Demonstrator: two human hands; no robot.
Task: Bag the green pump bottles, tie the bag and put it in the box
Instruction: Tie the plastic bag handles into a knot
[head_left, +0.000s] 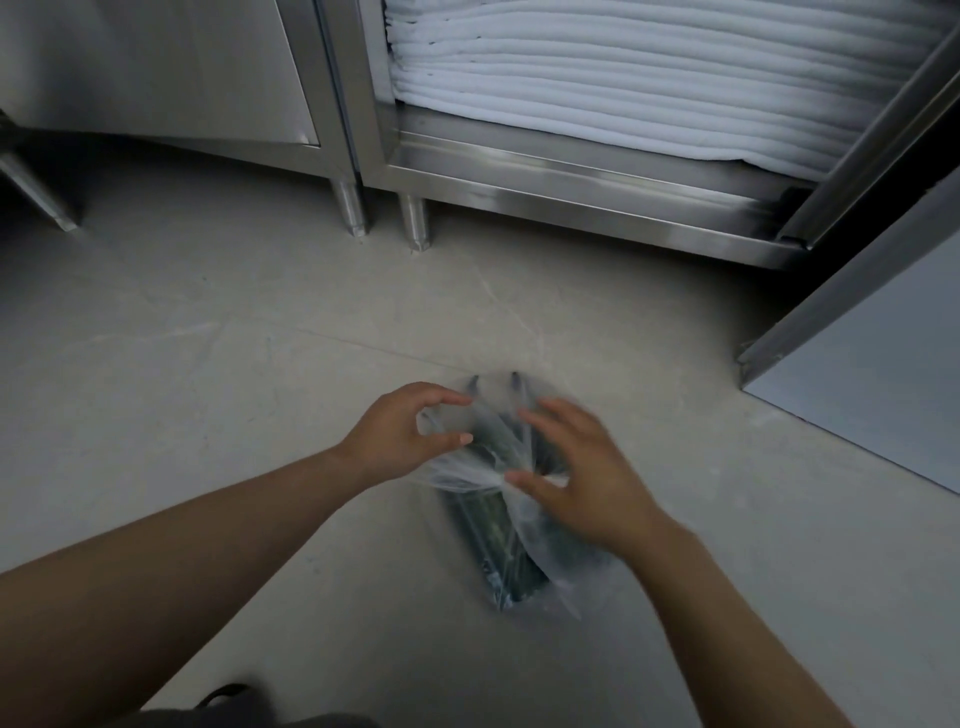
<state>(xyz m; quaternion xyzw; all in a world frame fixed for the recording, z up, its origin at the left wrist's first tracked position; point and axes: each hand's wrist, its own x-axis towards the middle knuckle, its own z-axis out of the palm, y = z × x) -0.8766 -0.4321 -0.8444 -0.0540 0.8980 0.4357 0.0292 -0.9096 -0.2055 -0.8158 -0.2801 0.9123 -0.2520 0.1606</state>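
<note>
Fingers (448, 399) of the left hand (389, 431) curve loosely at the top of the bag (457, 474), those of the right hand (587, 467) spread over its gathered neck; neither plainly grips. We judge tying in hand; next, cinch the knot and find the box, unseen. The bottles (493, 525) lie bagged on grey floor (208, 338) by steel cabinets (519, 179).
</note>
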